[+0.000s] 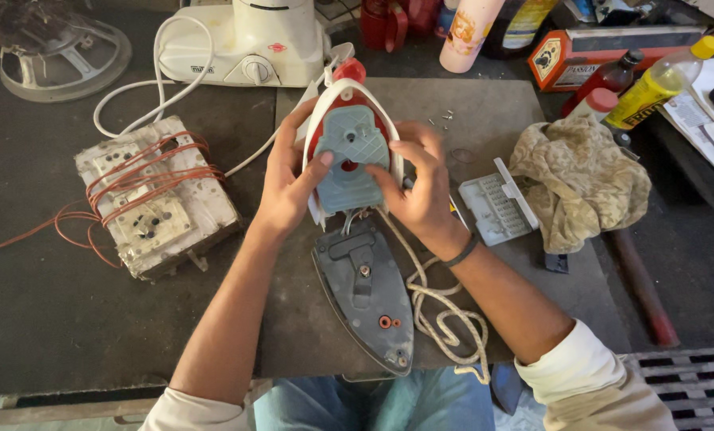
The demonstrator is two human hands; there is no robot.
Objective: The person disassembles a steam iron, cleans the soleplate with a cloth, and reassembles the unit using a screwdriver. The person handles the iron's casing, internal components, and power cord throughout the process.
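An opened clothes iron lies in front of me on a dark mat. Both hands hold its red and white upper housing (pixel 349 148), turned up so its grey-blue inner plate faces me. My left hand (pixel 286 183) grips the housing's left side, thumb on the plate. My right hand (pixel 421 187) grips the right side, thumb pressing near the plate's centre. The dark soleplate (pixel 365 295) lies flat below the housing, pointed tip toward me. A braided cord (pixel 445 311) loops beside my right forearm.
A white block wound with orange wire (pixel 156 195) sits left. A white mixer base (pixel 249 44) stands behind. A crumpled beige cloth (pixel 580 179) and a pale plastic part (pixel 496 203) lie right. Bottles (pixel 652 88) and small screws (pixel 441 120) are at the back.
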